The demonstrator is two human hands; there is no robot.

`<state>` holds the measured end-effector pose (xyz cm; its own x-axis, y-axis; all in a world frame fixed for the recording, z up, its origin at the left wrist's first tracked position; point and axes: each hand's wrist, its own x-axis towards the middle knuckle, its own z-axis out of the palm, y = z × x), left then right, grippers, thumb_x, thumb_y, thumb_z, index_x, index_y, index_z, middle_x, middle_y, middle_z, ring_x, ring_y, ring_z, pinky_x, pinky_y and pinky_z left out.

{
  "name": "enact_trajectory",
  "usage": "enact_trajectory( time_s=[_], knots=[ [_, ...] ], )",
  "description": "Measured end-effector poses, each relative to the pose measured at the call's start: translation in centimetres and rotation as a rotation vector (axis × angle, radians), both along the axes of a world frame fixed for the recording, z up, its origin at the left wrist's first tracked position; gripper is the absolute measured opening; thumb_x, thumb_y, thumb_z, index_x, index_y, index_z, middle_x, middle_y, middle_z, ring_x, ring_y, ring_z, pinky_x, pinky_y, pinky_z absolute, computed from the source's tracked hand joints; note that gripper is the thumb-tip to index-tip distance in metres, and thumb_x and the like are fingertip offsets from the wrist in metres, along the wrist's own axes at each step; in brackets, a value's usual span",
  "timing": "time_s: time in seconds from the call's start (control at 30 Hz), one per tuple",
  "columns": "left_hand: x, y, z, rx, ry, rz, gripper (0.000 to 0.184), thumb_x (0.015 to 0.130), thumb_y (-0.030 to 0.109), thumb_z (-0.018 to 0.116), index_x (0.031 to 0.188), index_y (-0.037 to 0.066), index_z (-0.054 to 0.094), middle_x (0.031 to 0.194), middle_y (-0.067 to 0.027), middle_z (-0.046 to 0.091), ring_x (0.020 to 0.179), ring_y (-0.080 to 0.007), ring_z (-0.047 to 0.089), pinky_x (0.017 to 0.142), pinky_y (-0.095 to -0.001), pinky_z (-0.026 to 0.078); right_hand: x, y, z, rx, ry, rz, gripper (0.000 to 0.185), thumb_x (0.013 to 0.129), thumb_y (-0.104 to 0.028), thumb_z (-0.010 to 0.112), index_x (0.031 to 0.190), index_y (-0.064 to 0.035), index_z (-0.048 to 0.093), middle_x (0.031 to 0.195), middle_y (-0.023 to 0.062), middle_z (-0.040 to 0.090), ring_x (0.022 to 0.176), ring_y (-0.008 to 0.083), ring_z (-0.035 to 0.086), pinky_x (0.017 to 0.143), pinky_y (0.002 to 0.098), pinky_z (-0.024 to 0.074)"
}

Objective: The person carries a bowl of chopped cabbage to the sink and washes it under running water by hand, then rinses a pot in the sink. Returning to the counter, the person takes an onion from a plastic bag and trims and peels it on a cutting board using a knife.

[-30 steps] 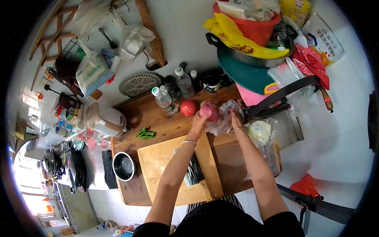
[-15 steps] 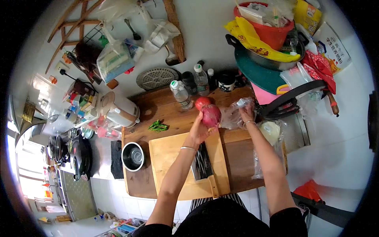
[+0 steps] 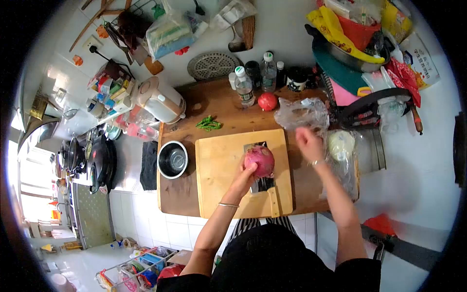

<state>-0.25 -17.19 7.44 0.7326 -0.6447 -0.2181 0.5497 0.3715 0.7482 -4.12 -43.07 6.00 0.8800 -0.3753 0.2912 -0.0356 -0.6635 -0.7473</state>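
My left hand (image 3: 242, 179) is closed around a large red onion (image 3: 263, 160) and holds it over the cutting board (image 3: 219, 170). Beneath the onion lies a cleaver (image 3: 273, 200), its blade partly covered and its wooden handle towards me. My right hand (image 3: 309, 147) is in the air to the right of the board, smeared by motion, so its fingers do not show clearly. Just beyond it a crumpled clear plastic bag (image 3: 304, 114) lies on the table. A tomato (image 3: 267, 101) sits to the left of that bag.
Left of the board stands a metal bowl (image 3: 172, 159). Green peppers (image 3: 208, 123) lie behind it, near a white kettle (image 3: 160, 100). Bottles (image 3: 244, 87) line the back. At the right, a pale round vegetable (image 3: 341, 146) is in plastic, near a black-handled pan (image 3: 374, 107).
My left hand has brought the onion from beside the tomato back over the board and cleaver. My right hand has let go of the plastic bag and drawn towards me. The view has shifted.
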Motion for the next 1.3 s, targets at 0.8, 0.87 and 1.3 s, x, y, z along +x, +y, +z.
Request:
enact_trajectory(
  time_s=[0.8, 0.87, 1.3],
  knots=[
    [-8.0, 12.0, -4.3, 0.267, 0.200, -0.118, 0.072, 0.078, 0.021, 0.072, 0.132, 0.002, 0.029, 0.123, -0.0161, 0.046, 0.108, -0.0284, 0.054, 0.084, -0.0428, 0.053, -15.2, 13.5, -4.1, 0.837, 0.551, -0.050, 0.020, 0.073, -0.005, 0.057, 0.093, -0.0009, 0.053, 0.068, 0.0060, 0.057, 0.053, 0.0132, 0.056, 0.047, 0.0280, 0.0446],
    [-9.4, 10.7, -3.8, 0.302, 0.190, -0.006, 0.072, 0.077, 0.023, 0.074, 0.130, -0.001, 0.032, 0.119, -0.0169, 0.048, 0.104, -0.0249, 0.056, 0.078, -0.0353, 0.055, -17.5, 13.3, -2.3, 0.750, 0.483, -0.081, 0.021, 0.072, -0.007, 0.059, 0.091, 0.0010, 0.052, 0.070, 0.0087, 0.059, 0.055, 0.0156, 0.058, 0.048, 0.0301, 0.0455],
    [-13.5, 2.9, -7.3, 0.919, -0.457, 0.212, 0.074, 0.069, 0.042, 0.077, 0.116, -0.007, 0.047, 0.106, -0.0211, 0.054, 0.098, -0.0307, 0.055, 0.086, -0.0366, 0.046, -28.0, 12.5, 4.6, 0.006, 0.436, -0.011, 0.042, 0.084, -0.028, 0.065, 0.111, -0.0015, 0.047, 0.077, 0.0179, 0.063, 0.068, 0.0350, 0.064, 0.057, 0.0386, 0.0504]
  ],
)
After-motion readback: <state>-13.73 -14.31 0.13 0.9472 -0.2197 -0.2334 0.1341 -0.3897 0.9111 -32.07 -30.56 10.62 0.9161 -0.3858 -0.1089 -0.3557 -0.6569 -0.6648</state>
